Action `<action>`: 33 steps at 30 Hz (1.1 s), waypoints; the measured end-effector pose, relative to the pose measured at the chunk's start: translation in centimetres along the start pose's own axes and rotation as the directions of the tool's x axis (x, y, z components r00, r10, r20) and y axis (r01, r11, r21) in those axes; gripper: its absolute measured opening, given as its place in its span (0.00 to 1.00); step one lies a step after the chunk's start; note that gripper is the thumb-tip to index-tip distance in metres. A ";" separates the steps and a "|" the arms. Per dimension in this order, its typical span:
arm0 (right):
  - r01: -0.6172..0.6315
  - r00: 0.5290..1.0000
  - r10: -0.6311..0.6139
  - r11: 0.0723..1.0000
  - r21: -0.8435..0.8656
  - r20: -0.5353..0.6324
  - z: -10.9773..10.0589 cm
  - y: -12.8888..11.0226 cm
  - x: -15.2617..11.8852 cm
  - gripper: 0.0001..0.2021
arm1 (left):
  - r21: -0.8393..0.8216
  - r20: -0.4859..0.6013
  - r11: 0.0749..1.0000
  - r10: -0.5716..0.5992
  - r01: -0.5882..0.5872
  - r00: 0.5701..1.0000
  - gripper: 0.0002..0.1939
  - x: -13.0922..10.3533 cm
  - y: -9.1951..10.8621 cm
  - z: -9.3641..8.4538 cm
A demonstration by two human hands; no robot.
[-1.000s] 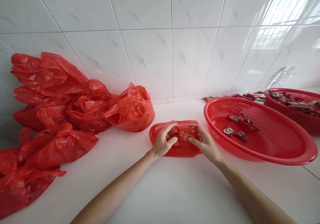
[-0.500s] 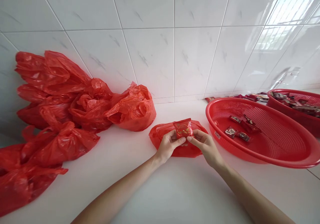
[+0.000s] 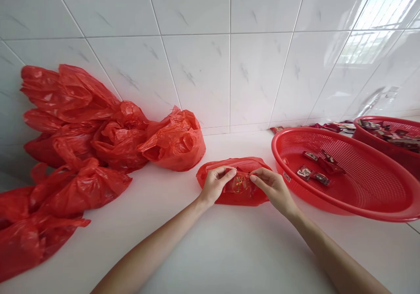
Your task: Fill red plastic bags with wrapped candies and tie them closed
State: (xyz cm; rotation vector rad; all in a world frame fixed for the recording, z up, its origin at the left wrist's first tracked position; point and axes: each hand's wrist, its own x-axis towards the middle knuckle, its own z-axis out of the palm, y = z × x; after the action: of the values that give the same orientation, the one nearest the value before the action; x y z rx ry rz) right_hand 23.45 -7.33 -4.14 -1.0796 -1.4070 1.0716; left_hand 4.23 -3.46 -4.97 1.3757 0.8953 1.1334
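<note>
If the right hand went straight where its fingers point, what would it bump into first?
The right hand would probably meet the packet it pinches first, then maybe the left hand. Depth is hard to tell.

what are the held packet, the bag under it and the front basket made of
Packet: probably glossy plastic film, going by its shine and thin edges.
Red bag: apparently thin plastic, slightly shiny, loose and creased.
Front basket: likely moulded plastic, glossy, with evenly perforated sides.
</note>
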 end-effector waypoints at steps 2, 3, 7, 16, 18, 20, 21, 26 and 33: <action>-0.018 1.000 0.018 0.998 0.059 -0.007 -0.1 -0.1 0.0 0.18 | -0.012 -0.006 1.000 -0.001 0.001 1.000 0.15 0.0 0.0 0.1; -0.026 1.000 0.028 0.996 0.082 -0.015 -0.2 -0.2 0.0 0.19 | -0.027 -0.008 1.000 -0.003 0.003 1.000 0.15 -0.1 0.1 0.2; -0.043 0.996 0.055 0.985 0.169 -0.068 -0.3 -0.3 -0.1 0.19 | -0.142 -0.010 0.988 -0.068 0.066 0.998 0.16 -0.2 0.2 0.6; -0.049 0.990 0.081 0.965 0.259 -0.114 -0.8 0.2 0.2 0.18 | -0.148 0.135 0.986 -0.063 0.083 0.989 0.19 -0.4 0.2 0.2; -0.059 0.989 0.091 0.964 0.258 -0.115 -0.7 0.2 0.2 0.18 | -0.135 0.225 0.985 -0.076 0.108 0.972 0.18 -0.7 0.2 0.2; -0.066 0.987 0.102 0.961 0.268 -0.125 -0.6 0.2 0.2 0.18 | -0.131 0.255 0.982 -0.103 0.140 0.961 0.19 -0.9 0.2 0.3; -0.069 0.985 0.108 0.960 0.272 -0.134 -0.6 0.2 0.1 0.18 | -0.130 0.255 0.981 -0.107 0.144 0.961 0.19 -0.9 0.1 0.4; -0.142 0.986 0.160 0.955 0.260 -0.050 -0.3 0.1 0.1 0.18 | -0.107 0.161 0.992 -0.053 0.070 0.986 0.18 -0.8 -0.2 0.5; -0.105 0.993 0.112 0.968 0.229 -0.021 0.0 -0.1 -0.1 0.17 | -0.099 0.142 0.995 -0.012 0.026 0.990 0.17 -0.8 -0.1 0.6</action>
State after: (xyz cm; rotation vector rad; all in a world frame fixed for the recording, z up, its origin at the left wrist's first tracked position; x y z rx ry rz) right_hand 23.45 -7.41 -4.06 -1.0114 -1.1766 1.2549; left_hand 4.65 -4.34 -5.14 1.3437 0.7385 1.0392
